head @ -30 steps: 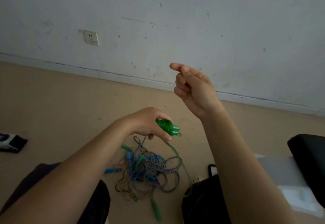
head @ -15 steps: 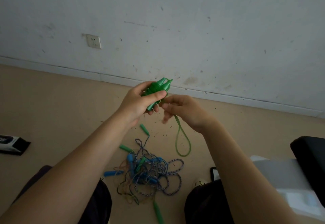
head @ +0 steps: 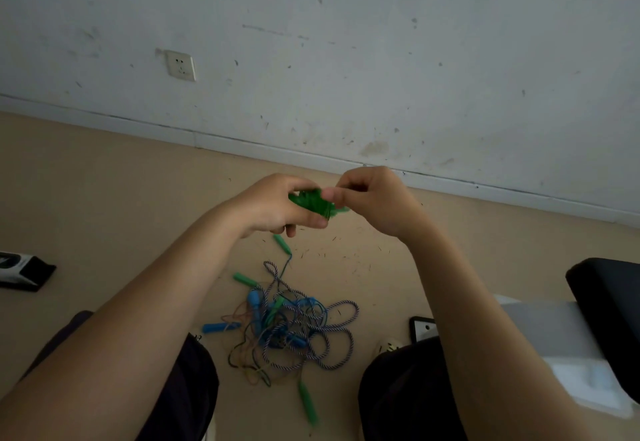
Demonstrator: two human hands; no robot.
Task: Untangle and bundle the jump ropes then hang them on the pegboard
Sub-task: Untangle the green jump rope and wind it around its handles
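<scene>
A green jump rope (head: 313,202), wound into a small bundle around its handles, is held in the air between both hands. My left hand (head: 273,206) grips the bundle from the left. My right hand (head: 372,200) pinches its right end with thumb and fingers. On the tan floor below lies a tangled pile of jump ropes (head: 294,326): a striped white-and-blue rope, thin cords, blue handles (head: 220,327) and green handles (head: 307,402). No pegboard is in view.
A white wall with a socket (head: 180,65) runs behind the hands. A black-and-white object (head: 22,269) lies on the floor at far left. A black seat (head: 609,309) and a grey-white surface (head: 561,343) stand at right. My dark-clad knees frame the pile.
The loose green loop that hung below my hands has been taken up into the bundle. My right hand moved from below the bundle up to its right end.
</scene>
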